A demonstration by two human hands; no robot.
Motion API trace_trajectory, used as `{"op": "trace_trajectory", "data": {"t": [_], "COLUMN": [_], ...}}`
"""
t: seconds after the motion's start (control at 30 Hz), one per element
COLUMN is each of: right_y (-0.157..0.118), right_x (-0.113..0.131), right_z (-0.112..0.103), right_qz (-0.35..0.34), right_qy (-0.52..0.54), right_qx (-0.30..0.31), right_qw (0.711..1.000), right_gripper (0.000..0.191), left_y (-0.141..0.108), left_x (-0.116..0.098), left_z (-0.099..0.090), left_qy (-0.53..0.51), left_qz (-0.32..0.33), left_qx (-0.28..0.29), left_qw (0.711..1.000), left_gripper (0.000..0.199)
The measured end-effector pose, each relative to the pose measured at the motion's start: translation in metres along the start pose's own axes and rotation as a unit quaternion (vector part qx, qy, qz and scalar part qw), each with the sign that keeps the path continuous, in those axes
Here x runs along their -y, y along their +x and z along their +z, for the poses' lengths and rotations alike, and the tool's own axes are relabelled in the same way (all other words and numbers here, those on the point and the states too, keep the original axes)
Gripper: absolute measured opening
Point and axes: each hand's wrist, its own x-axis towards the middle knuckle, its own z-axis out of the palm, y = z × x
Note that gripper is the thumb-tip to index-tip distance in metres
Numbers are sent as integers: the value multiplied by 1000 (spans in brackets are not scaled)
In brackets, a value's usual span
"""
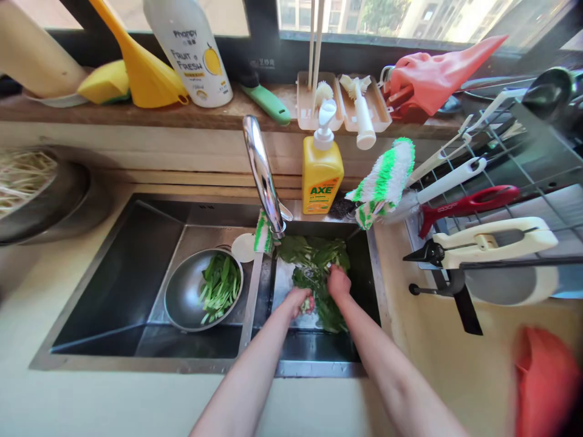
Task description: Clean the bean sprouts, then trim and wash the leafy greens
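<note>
Both hands are down in the right sink basin [370, 291], among wet leafy greens [330, 312] lying in water. My left hand [298, 301] is closed around the pale stems of some greens. To its right and slightly farther back, my right hand [339, 283] is also closed, with leafy greens at its fingers. More dark green leaves [296, 250] float along the back of this basin. In the left basin [104, 303] a metal bowl [184, 294] holds a small heap of greens [221, 285] with cut stems.
A chrome faucet [264, 173] rises between the basins, beside a green-striped cloth [263, 233]. Behind stands a yellow dish soap bottle [322, 176]. A wire rack [496, 145] with red scissors [464, 206] and white-handled shears [496, 243] crowds the right; a metal pot [68, 188] sits left.
</note>
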Motion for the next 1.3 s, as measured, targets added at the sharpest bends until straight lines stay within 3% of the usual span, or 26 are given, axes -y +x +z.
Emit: {"op": "trace_trajectory", "data": {"t": [0.1, 0.2, 0.33, 0.47, 0.53, 0.6, 0.67, 0.83, 0.9, 0.97, 1.07, 1.13, 1.17, 1.2, 1.27, 1.3], "right_y": [2, -10, -42, -70, -76, -76, -74, -83, -102, -133, -193, -231, -247, -261, -277, -280], "right_x": [-4, -14, -26, -25, -23, -23, -25, -30, -29, -29, -39, -51, -58, -65, -76, -80], "right_z": [-3, -9, -32, -58, -63, -61, -55, -53, -64, -78, -83, -68, -54, -37, 3, 24], "right_qz": [6, -30, -155, -310, -339, -325, -264, -86, -51, -48, -91, -111, -129, -161, -215, -216], "right_qy": [-2, 19, 59, 117, 152, 207, 272, 366, 435, 514, 542, 491, 441, 380, 260, 216], "right_qx": [36, 31, 13, 53, 57, 26, 6, 123, 136, 185, 332, 429, 456, 445, 359, 334], "right_qw": [999, 999, 986, 942, 927, 922, 925, 919, 889, 836, 766, 750, 763, 795, 870, 892], "right_gripper": [24, 22, 18, 17, 16, 15, 17, 11, 12, 19, 22, 18, 15, 11, 8, 13], "left_y": [-14, -26, -36, -44, -50, -57, -63, -72, -76, -81, -93, -102, -107, -112, -122, -127], "left_x": [-10, -22, -35, -38, -36, -34, -33, -40, -45, -50, -59, -66, -70, -73, -80, -84], "left_z": [-8, -18, -21, -20, -21, -24, -28, -37, -39, -41, -47, -53, -57, -62, -73, -79], "left_qy": [16, 5, -30, -46, -47, -50, -57, -45, -21, -14, -41, -68, -79, -89, -101, -105], "left_qz": [-68, -97, -107, -135, -135, -110, -76, 16, 29, 24, 35, 54, 66, 77, 96, 103], "left_qx": [22, 48, 81, 121, 134, 128, 116, 85, 72, 83, 132, 164, 176, 185, 199, 204], "left_qw": [997, 994, 990, 982, 981, 984, 989, 995, 997, 996, 990, 983, 979, 976, 970, 968], "left_gripper": [14, 17, 21, 35, 37, 32, 26, 22, 32, 39, 43, 42, 42, 41, 39, 39]}}
